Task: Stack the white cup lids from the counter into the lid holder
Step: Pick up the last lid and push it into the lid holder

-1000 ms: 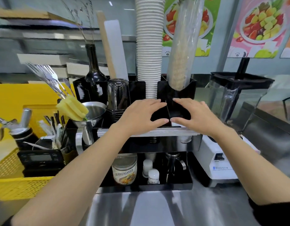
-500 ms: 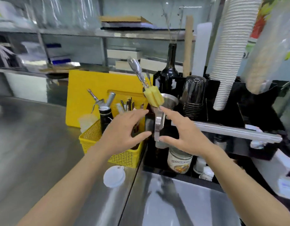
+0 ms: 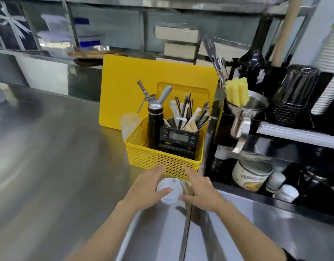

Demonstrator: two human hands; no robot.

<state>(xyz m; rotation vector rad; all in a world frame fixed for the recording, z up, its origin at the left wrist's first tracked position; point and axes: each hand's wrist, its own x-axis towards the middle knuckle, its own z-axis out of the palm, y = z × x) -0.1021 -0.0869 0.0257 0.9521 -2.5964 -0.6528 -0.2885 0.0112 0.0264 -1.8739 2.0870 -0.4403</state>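
Observation:
One white cup lid (image 3: 170, 184) lies flat on the steel counter (image 3: 59, 166), just in front of a yellow basket. My left hand (image 3: 145, 191) is on its left side with fingers spread and the thumb resting on the lid's top. My right hand (image 3: 201, 191) flanks it on the right, fingers apart, thumb tip at the lid's near edge. Neither hand has lifted it. The black organizer (image 3: 271, 76) stands at the right; its lid compartment is outside the frame.
The yellow basket (image 3: 162, 159) holds a whipper bottle, a scale and straws, with a yellow board (image 3: 128, 87) behind it. A metal jug with a sponge (image 3: 237, 91), stacked black cups and a white cup stack (image 3: 329, 72) sit in the organizer. A can (image 3: 250, 176) stands below.
My hands left the organizer's compartment, swung left and came down to the counter. The view turned left and down with them, and they now bracket the lid.

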